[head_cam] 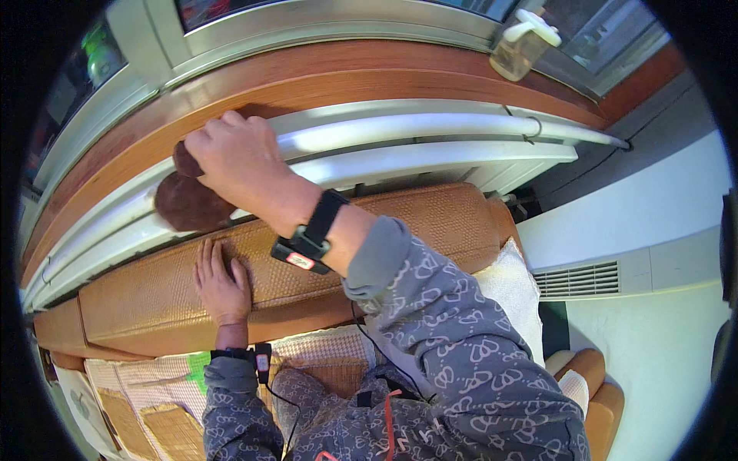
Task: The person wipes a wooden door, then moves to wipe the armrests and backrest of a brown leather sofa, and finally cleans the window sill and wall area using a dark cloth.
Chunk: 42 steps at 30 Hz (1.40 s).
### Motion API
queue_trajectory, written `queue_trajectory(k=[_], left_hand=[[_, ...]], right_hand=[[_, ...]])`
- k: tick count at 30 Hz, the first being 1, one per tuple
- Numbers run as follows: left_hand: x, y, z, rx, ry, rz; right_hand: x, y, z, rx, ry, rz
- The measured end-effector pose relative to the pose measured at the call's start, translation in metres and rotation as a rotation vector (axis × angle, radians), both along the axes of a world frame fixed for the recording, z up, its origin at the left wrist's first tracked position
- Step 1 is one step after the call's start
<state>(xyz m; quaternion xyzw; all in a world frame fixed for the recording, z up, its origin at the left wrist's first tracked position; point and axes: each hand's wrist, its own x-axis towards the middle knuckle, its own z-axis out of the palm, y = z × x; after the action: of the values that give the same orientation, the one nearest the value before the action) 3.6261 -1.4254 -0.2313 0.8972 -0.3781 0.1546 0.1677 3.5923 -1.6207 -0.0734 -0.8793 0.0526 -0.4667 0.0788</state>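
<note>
My right hand (239, 158) is closed on a dark brown cloth (193, 201) at the white pipe (403, 128) below the wooden windowsill. Part of the cloth bulges out beside the fist, and the rest hangs over the pipe and the white radiator's edge (461, 154). Lower down, my left hand (222, 285) lies palm down on the brown woven-textured sofa back (323, 253), its fingers pointing towards the radiator. It holds nothing. Both wrists wear black straps with small devices.
A clear plastic bottle with a white top (522, 49) stands on the windowsill (357, 80) at the right. Metal window frames rise behind. A white throw (510, 288) covers the sofa's right end, and checked covers (144, 374) lie on the seat. Thin black cables run near both arms.
</note>
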Motion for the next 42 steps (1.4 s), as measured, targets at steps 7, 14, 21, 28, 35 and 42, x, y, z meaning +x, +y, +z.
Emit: queue_trajectory(k=[7,14,21,28,35,42], left_hand=[[0.004,0.003,-0.008,0.023,-0.029,-0.002],[0.005,0.002,-0.009,-0.008,-0.046,-0.013],[0.008,0.002,-0.015,0.003,-0.084,-0.002],[0.010,0.002,-0.014,0.019,-0.084,-0.006],[0.010,0.005,-0.016,0.023,-0.038,0.015],[0.009,0.006,-0.008,0.001,0.007,-0.001]], right_hand=[[-0.137,-0.120,-0.019,-0.124,-0.022,-0.251],[-0.329,-0.247,-0.007,-0.121,0.014,-0.803],[-0.297,-0.222,-0.061,0.005,-0.223,-0.688],[-0.264,-0.108,-0.066,0.502,0.042,-0.082],[-0.269,-0.086,-0.110,0.875,0.237,-0.167],[-0.298,-0.100,-0.124,0.414,0.285,-0.380]])
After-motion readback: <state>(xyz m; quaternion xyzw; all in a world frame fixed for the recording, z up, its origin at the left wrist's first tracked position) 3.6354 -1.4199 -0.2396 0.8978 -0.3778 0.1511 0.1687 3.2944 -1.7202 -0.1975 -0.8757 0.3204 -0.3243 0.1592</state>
